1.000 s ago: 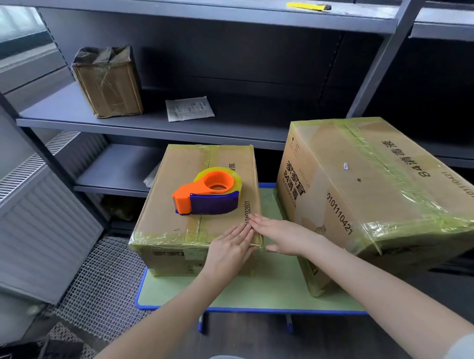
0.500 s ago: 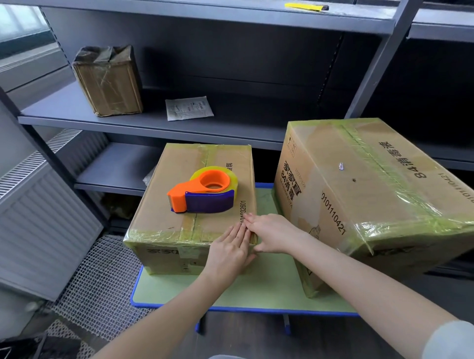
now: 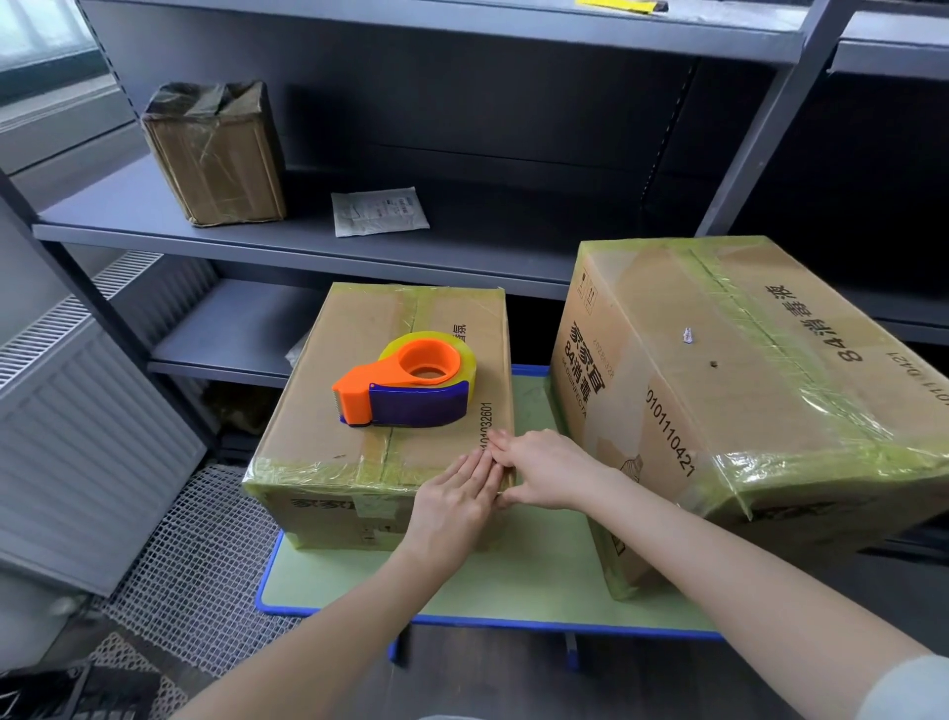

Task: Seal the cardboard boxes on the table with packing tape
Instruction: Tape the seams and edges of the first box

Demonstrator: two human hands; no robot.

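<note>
A small cardboard box (image 3: 339, 395) sits on the left of the green table (image 3: 518, 575), with yellowish tape along its top seam and near edge. An orange and purple tape dispenser (image 3: 405, 383) with a yellow roll lies on its lid. My left hand (image 3: 452, 506) lies flat with fingers together on the box's near right corner. My right hand (image 3: 539, 470) presses flat on the same corner from the right, fingertips touching the left hand. Neither hand holds anything. A larger taped cardboard box (image 3: 719, 390) stands on the right of the table.
Grey metal shelving (image 3: 462, 252) rises right behind the table. It carries a small wrapped box (image 3: 215, 154) and a white paper packet (image 3: 377, 210). A radiator (image 3: 77, 431) stands at the left over a mesh floor mat (image 3: 205, 565). A yellow object (image 3: 616, 5) lies on the top shelf.
Both hands stay pressed on the small box's near right corner, shifting only slightly along the edge. The dispenser has not moved on the lid.
</note>
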